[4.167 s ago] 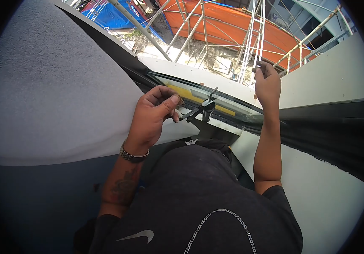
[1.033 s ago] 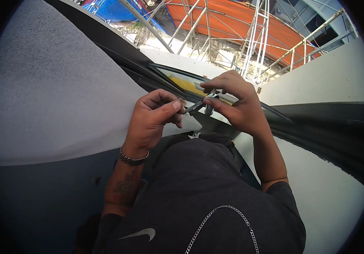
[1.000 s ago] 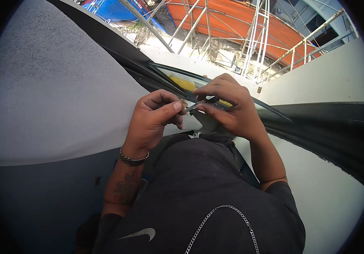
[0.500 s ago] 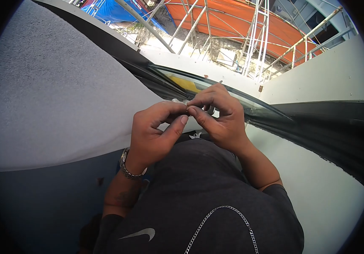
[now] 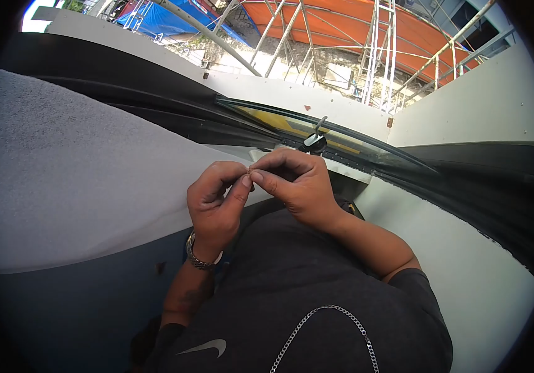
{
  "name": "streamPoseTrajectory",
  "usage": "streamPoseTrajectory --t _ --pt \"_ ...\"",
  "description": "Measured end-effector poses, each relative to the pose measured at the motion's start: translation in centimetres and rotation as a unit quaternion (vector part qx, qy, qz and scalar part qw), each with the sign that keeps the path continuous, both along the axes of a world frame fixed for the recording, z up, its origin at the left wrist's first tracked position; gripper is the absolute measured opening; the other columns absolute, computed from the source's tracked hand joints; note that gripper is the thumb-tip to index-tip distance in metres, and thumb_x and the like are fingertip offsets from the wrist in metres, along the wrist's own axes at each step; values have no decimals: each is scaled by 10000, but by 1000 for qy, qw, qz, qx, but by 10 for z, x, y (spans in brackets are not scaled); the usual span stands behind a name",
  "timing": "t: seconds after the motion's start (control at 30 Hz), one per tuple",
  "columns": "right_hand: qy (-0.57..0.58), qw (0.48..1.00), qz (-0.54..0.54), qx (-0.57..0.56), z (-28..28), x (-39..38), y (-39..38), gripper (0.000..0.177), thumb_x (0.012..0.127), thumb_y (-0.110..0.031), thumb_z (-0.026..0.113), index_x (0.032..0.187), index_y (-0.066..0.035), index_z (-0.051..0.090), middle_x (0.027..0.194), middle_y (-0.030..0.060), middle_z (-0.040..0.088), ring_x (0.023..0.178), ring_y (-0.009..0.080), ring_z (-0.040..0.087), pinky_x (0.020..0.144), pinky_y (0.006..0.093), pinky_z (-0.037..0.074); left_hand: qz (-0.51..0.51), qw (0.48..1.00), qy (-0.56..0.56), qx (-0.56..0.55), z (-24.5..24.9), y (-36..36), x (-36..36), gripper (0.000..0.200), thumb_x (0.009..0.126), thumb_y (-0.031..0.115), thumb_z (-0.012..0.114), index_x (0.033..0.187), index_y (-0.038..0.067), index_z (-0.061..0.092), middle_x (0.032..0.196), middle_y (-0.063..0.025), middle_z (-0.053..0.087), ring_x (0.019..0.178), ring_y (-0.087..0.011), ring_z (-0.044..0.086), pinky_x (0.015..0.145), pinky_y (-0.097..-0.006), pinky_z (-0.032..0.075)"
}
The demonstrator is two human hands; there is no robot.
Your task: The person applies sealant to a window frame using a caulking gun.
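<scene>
In front of my chest, my left hand (image 5: 216, 198) and my right hand (image 5: 297, 185) meet at their fingertips. Each is pinched, thumb against forefinger, around something too small to make out; a little dark bit shows just below the touching fingers. Beyond my right hand, a black and silver fitting with a bent metal hook (image 5: 315, 140) stands by the lower edge of a curved glass pane (image 5: 335, 138). A pale ledge (image 5: 348, 172) runs under it, partly hidden by my right hand.
A large grey rough-surfaced panel (image 5: 87, 168) fills the left side. Black trim (image 5: 130, 81) runs behind it. White walls (image 5: 472, 115) rise ahead and to the right. Beyond them are scaffold poles (image 5: 276, 40), an orange sheet (image 5: 341, 25) and a blue tarp (image 5: 170, 22).
Both hands have shifted left and slightly down in the view, still pinched together. The hooked fitting behind my right hand is now uncovered. The view has turned a little, showing more black trim.
</scene>
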State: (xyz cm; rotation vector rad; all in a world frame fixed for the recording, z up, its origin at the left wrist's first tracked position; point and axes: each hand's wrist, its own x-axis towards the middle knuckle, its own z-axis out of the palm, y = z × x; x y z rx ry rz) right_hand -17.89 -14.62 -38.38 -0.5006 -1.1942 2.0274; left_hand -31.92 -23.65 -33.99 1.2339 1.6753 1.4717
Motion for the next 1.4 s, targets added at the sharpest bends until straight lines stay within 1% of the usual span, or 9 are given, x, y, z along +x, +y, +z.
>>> streamPoseTrajectory --t 0.33,0.43,0.5,0.8,0.97,1.1,1.17,1.27,1.4 --pt "-106 977 -41 179 -39 -52 10 128 928 -107 740 1003 -4 752 912 67 735 810 110 657 705 269 504 -18 962 263 -73 -14 3 -57 62 923 -43 673 981 -25 686 937 -89 694 842 -159 647 778 -287 516" --pt "-109 980 -165 -36 -70 -99 7 108 891 -96 734 970 -35 774 782 84 721 615 156 623 563 283 481 -10 931 353 -96 -19 4 -88 69 938 -34 655 1003 -28 679 939 -96 695 832 -171 648 768 -296 519" --pt "-174 963 -201 -36 -107 -122 22 99 879 -118 743 939 -46 773 747 95 716 585 198 641 569 296 492 183 937 293 -43 -16 -16 -122 115 924 -40 627 1033 -58 659 949 -145 699 858 -196 668 723 -322 533" --pt "-299 856 -342 247 -182 -187 34 142 894 -186 734 927 -53 770 753 105 712 603 223 661 581 313 491 214 806 447 323 4 -26 -231 392 1020 112 489 1354 -93 482 1180 -232 624 1040 -307 689 898 -392 597" --pt "-158 903 -256 -305 -193 -212 24 176 920 -181 738 933 -7 758 854 59 734 802 94 629 721 277 483 124 773 511 354 -8 0 -236 430 1043 148 456 1368 -134 447 1264 -275 589 1086 -314 686 884 -367 619" --pt "-143 872 -213 -416 -191 -221 32 209 924 -181 745 946 27 734 907 60 712 874 105 606 776 282 478 43 732 566 376 -17 15 -241 468 1062 177 429 1380 -167 419 1331 -310 562 1123 -321 684 873 -347 636" --pt "-139 867 -193 -438 -189 -228 37 215 922 -171 745 952 40 716 877 74 702 820 120 610 753 282 485 82 464 806 359 -19 23 -247 501 1107 238 288 1444 -115 401 1436 -290 508 1190 -324 653 910 -391 638" --pt "-135 867 -179 -444 -182 -232 41 203 933 -156 725 943 46 708 898 89 712 800 140 635 743 293 503 65 568 767 291 -36 4 -246 531 1112 263 239 1448 -113 405 1401 -305 535 1155 -295 674 902 -349 644" --pt "-109 861 -166 -468 -174 -231 46 175 937 -124 704 967 48 715 918 97 721 832 152 657 770 297 511 58 586 756 285 -49 -1 -246 520 1107 253 261 1445 -116 406 1398 -306 536 1158 -298 672 908 -353 640"
